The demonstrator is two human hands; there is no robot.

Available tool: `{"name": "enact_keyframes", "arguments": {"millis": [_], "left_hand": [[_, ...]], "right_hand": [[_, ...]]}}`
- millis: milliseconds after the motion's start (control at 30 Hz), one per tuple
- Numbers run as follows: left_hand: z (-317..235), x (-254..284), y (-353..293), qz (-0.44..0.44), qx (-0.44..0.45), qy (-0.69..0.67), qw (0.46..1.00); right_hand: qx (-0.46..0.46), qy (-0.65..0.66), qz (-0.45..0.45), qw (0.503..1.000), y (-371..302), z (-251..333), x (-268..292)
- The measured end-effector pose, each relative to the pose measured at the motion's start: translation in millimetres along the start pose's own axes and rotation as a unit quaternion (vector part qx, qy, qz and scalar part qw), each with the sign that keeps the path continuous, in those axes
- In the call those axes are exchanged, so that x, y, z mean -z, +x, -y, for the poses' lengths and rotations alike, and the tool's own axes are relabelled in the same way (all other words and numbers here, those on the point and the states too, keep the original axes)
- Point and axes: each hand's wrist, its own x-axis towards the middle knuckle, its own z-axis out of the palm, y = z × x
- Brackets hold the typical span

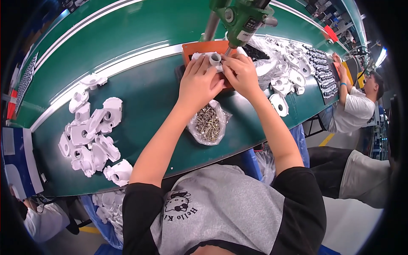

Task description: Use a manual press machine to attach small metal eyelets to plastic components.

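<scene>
A white plastic housing with a round grey-white spout [215,58] sits over an orange base plate [187,50], under a green press head [240,25]. My left hand [199,83] grips the housing from the left, fingers curled over its far side. My right hand [241,74] pinches its right edge close to the press tip; its fingertips partly hide what they touch. Just nearer to me than my left hand lies an open clear plastic bag of small metal screws or pins [207,123].
Loose white housings [87,140] lie piled on the green table at left. More white parts [289,72] are heaped at right, beside rows of small dark parts [321,70]. Blue-lined bins stand below the near edge. A co-worker [355,102] sits at far right.
</scene>
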Motion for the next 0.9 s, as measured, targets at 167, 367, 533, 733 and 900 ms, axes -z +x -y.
{"name": "enact_keyframes", "arguments": {"millis": [167,367,533,733,900], "left_hand": [[-1,2,0,0.008,-0.001,-0.021,1.000],[0,7,-2,0.018,0.006,-0.024,1.000],[2,4,-3,0.017,0.002,-0.022,1.000],[2,5,-3,0.042,0.021,-0.027,0.999],[2,3,-4,0.044,0.021,-0.026,0.999]], "right_hand": [[0.015,-0.017,-0.010,1.000,-6,4,6],[-0.040,0.039,-0.006,0.998,-26,43,29],[0.004,0.122,0.168,0.978,-49,78,36],[0.025,0.048,0.210,0.976,-52,82,35],[0.058,0.002,0.214,0.975,-52,82,28]]}}
